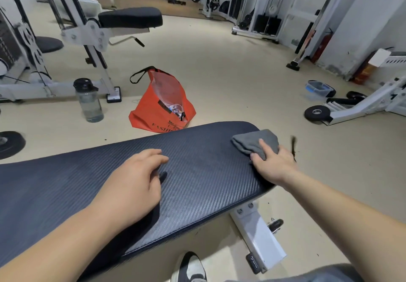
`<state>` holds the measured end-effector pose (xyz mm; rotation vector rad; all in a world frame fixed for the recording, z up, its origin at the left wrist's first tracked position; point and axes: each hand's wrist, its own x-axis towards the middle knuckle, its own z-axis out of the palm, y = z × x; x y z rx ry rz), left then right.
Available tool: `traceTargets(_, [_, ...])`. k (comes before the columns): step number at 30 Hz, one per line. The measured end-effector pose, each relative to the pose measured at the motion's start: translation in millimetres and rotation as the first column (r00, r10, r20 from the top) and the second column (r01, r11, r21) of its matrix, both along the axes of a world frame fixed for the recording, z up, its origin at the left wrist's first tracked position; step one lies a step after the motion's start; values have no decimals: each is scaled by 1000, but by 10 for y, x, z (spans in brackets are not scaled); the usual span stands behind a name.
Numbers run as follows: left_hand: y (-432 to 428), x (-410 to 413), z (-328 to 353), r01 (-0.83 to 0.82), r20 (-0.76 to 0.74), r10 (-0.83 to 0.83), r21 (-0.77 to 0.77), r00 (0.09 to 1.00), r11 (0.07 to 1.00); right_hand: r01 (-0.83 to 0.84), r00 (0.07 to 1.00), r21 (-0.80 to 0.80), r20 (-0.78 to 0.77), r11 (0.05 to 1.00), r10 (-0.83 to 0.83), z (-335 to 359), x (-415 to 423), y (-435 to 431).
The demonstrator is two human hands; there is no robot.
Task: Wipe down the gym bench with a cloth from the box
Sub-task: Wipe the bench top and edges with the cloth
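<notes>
1 bench (197,171), left end cut off | 1 grey cloth (254,142) at right end, pressed by right hand (272,165), fingers gripping it | left hand (134,185) flat, fingers spread, holding nothing | 1 box (318,88) far right, contents unclear

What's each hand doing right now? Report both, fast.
Left hand: open, empty, palm down on the bench pad.
Right hand: closed on the grey cloth, pressing it on the pad's end.

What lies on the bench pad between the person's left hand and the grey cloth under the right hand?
Nothing: in the head view, only bare textured bench pad separates the left hand from the grey cloth, which the right hand presses down.
</notes>
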<state>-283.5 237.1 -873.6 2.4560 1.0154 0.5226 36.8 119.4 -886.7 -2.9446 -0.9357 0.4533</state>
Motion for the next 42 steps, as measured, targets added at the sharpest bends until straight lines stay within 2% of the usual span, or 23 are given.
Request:
traceTargets(2, [-1, -6, 8, 6, 0, -6, -3, 1000, 1000, 52, 999, -25, 8, 998, -52, -18, -150, 77])
traceTargets(4, [3, -21, 21, 7, 1, -7, -8, 1000, 1000, 5, 1000, -56, 7, 998, -5, -6, -483, 208])
traceTargets(8, [2, -77, 58, -12, 14, 12, -11, 1000, 1000, -345, 938, -7, 35, 938, 345, -2, -1355, 384])
traceTargets(13, [113, -233, 136, -113, 38, 113, -10, 993, 994, -757, 639, -62, 140, 651, 757, 7, -2288, 474])
traceTargets(15, [183, -344, 173, -159, 31, 158, 5, 987, 987, -855, 487, -59, 253, 516, 836, 47, -2366, 479])
traceTargets(16, [215, -401, 181, -172, 31, 171, 14, 985, 985, -873, 468, 0, 287, 488, 836, 103, -2335, 491])
traceTargets(18, [269, -484, 204, -179, 74, 179, -5, 981, 984, -811, 579, 233, 189, 537, 793, 257, -2192, 536])
traceTargets(20, [281, -512, 269, -192, 188, 207, -98, 960, 977, -602, 696, 451, -110, 660, 710, 380, -2006, 605])
traceTargets(21, [271, -510, 321, -178, 260, 226, -195, 939, 965, -448, 686, 535, -308, 717, 659, 434, -1937, 635])
traceTargets(22, [251, -500, 380, -138, 337, 246, -313, 909, 940, -265, 617, 581, -511, 769, 599, 469, -1889, 656])
traceTargets(24, [207, -499, 493, -39, 421, 287, -507, 860, 861, 65, 367, 520, -806, 852, 464, 525, -1840, 680])
traceTargets(26, [186, -520, 533, -1, 383, 320, -640, 867, 769, 233, 169, 407, -911, 883, 375, 614, -1846, 730])
traceTargets(27, [198, -537, 528, -7, 352, 343, -689, 871, 724, 269, 110, 370, -929, 889, 353, 662, -1860, 767])
traceTargets(28, [217, -557, 523, -17, 334, 377, -728, 864, 685, 275, 101, 354, -935, 894, 340, 697, -1879, 813])
traceTargets(32, [289, -624, 463, -47, 279, 404, -772, 871, 634, 106, 264, 372, -905, 922, 334, 617, -1869, 955])
traceTargets(33, [300, -633, 414, -76, 241, 387, -759, 890, 647, 71, 331, 381, -881, 922, 339, 559, -1843, 974])
traceTargets(34, [309, -649, 360, -144, 175, 369, -708, 913, 691, 22, 449, 410, -819, 912, 358, 513, -1812, 980])
traceTargets(35, [331, -673, 303, -239, 65, 337, -579, 939, 779, -59, 619, 452, -683, 890, 388, 452, -1747, 993])
traceTargets(36, [350, -694, 253, -317, -80, 310, -369, 947, 874, -177, 787, 466, -462, 867, 409, 397, -1664, 1004])
traceTargets(37, [349, -700, 213, -330, -195, 300, -147, 934, 932, -282, 881, 458, -224, 843, 416, 357, -1578, 1009])
traceTargets(38, [326, -688, 185, -292, -236, 285, 6, 929, 956, -321, 916, 446, -77, 835, 393, 333, -1495, 998])
traceTargets(39, [285, -652, 163, -247, -237, 255, 63, 938, 967, -300, 930, 476, -46, 827, 364, 316, -1413, 974])
traceTargets(42, [46, -409, 54, -152, -338, 119, -74, 934, 986, -231, 944, 523, -85, 820, 320, 247, -1180, 839])
